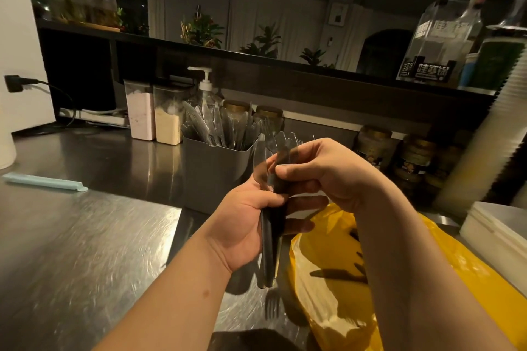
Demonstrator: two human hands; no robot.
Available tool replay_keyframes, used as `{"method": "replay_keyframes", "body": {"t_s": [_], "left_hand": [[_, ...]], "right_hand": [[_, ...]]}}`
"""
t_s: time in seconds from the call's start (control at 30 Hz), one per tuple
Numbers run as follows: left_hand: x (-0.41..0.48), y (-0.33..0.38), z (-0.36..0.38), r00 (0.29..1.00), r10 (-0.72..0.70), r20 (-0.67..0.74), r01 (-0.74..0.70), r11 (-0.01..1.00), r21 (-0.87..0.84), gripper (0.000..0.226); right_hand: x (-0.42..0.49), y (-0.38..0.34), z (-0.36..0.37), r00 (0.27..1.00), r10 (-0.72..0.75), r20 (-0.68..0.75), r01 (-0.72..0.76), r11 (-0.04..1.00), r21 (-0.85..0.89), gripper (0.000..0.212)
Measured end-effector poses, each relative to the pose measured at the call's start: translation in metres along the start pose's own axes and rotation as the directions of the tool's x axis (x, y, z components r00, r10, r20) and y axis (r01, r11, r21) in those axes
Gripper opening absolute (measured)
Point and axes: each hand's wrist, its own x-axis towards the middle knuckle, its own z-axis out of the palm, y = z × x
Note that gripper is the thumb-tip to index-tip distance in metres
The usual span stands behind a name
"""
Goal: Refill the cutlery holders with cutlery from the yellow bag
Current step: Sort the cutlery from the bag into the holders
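Note:
My left hand [245,225] grips a bundle of dark plastic knives [269,236] upright by their handles, blades pointing up. My right hand [322,171] pinches the upper part of the same bundle from the right. Just behind the hands stands the grey cutlery holder [211,174], holding several translucent knives and forks. The open yellow bag [330,265] lies below and to the right of my hands, with a few dark pieces of cutlery showing inside. A fork [272,305] points down below the bundle; whether it hangs from it or lies on the counter, I cannot tell.
All this is on a steel counter [85,236]. A pale blue strip [45,181] lies at the left. Two powder canisters [155,114] and a pump bottle [205,85] stand behind the holder. Jars [413,159] line the right back, and white lidded boxes [496,234] sit at the right edge.

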Motion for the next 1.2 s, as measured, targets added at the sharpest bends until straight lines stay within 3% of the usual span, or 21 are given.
{"method": "replay_keyframes", "body": {"t_s": [0.2, 0.37, 0.47, 0.57, 0.63, 0.77, 0.87, 0.93, 1.0, 1.07, 1.2], "left_hand": [[0.001, -0.002, 0.000, 0.998, -0.061, 0.004, 0.061, 0.997, 0.051, 0.042], [0.007, -0.011, -0.005, 0.990, -0.067, -0.124, 0.108, 0.928, 0.356, 0.051], [0.011, -0.017, -0.006, 0.978, -0.078, -0.195, 0.148, 0.915, 0.376, 0.052], [0.012, -0.015, -0.005, 0.979, 0.056, -0.196, 0.020, 0.931, 0.365, 0.050], [0.013, -0.014, -0.005, 0.972, 0.095, -0.215, 0.012, 0.894, 0.449, 0.037], [0.025, -0.023, -0.005, 0.930, 0.130, -0.343, 0.157, 0.704, 0.693, 0.007], [0.027, -0.026, -0.005, 0.920, 0.181, -0.348, 0.135, 0.686, 0.715, 0.011], [0.027, -0.025, -0.008, 0.918, 0.216, -0.333, 0.104, 0.678, 0.728, 0.018], [0.026, -0.021, -0.014, 0.869, 0.326, -0.371, 0.069, 0.665, 0.744, 0.017], [0.026, -0.014, -0.021, 0.775, 0.427, -0.465, 0.058, 0.686, 0.725, 0.016], [0.024, -0.004, -0.028, 0.604, 0.448, -0.658, 0.011, 0.822, 0.570, 0.012]], "right_hand": [[-0.001, -0.003, 0.005, 1.000, 0.027, -0.001, -0.027, 0.991, -0.128, 0.018], [-0.004, -0.011, 0.015, 0.996, 0.046, 0.070, -0.027, 0.967, -0.251, 0.020], [-0.002, -0.015, 0.030, 0.999, 0.024, -0.047, -0.041, 0.916, -0.398, 0.014], [-0.001, -0.017, 0.034, 0.994, -0.024, -0.105, -0.027, 0.887, -0.461, 0.015], [-0.001, -0.018, 0.027, 0.976, -0.086, -0.198, 0.004, 0.925, -0.380, 0.014], [-0.005, -0.020, 0.008, 0.883, -0.181, -0.433, 0.140, 0.982, -0.125, 0.008], [-0.007, -0.018, 0.010, 0.948, -0.130, -0.289, 0.123, 0.991, -0.044, 0.016], [-0.006, -0.016, 0.018, 0.955, -0.154, -0.253, 0.142, 0.988, -0.064, 0.014], [-0.002, -0.016, 0.024, 0.922, -0.232, -0.310, 0.212, 0.972, -0.100, 0.008], [0.007, -0.023, 0.028, 0.862, -0.295, -0.413, 0.293, 0.954, -0.070, 0.005], [0.051, -0.045, 0.032, 0.758, -0.351, -0.550, 0.387, 0.920, -0.054, 0.006]]}}
